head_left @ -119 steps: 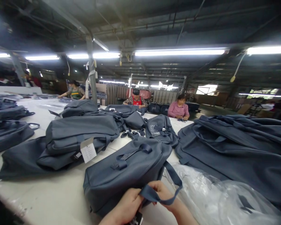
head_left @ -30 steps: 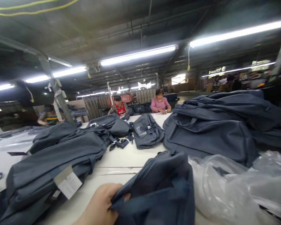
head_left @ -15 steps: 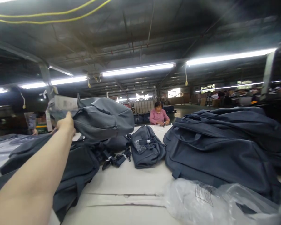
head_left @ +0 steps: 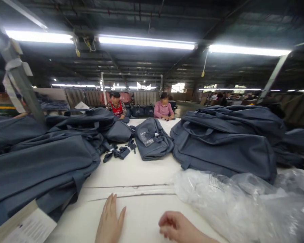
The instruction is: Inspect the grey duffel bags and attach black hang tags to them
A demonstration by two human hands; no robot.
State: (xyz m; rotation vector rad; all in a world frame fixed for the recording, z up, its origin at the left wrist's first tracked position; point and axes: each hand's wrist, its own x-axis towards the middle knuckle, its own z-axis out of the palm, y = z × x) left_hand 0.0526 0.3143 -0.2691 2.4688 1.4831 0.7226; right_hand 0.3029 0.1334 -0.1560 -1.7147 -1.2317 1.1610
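Note:
My left hand point(head_left: 110, 217) lies palm down over the white table point(head_left: 131, 206), fingers stretched out and holding nothing. To its right, my right hand point(head_left: 176, 226) hovers low with loosely curled fingers, a gap before the thumb and nothing in the grip. Past both hands rests a dark blue-grey bag point(head_left: 153, 140) with a small clear packet point(head_left: 145, 138) on it. Beside that bag lie bundled straps point(head_left: 120, 152) with white bands. Crumpled clear plastic bags point(head_left: 243, 202) spread just right of my right hand.
Dark bags are piled at the left point(head_left: 53, 162) and at the right point(head_left: 225, 148). A printed card point(head_left: 32, 224) sits at the lower left. Two people, one in a red apron point(head_left: 117, 108) and one in a pink shirt point(head_left: 163, 110), sit across the table.
My left hand has let go of a bag it held out at the left and come back over the near table. My right hand has come into view. The camera has tilted down.

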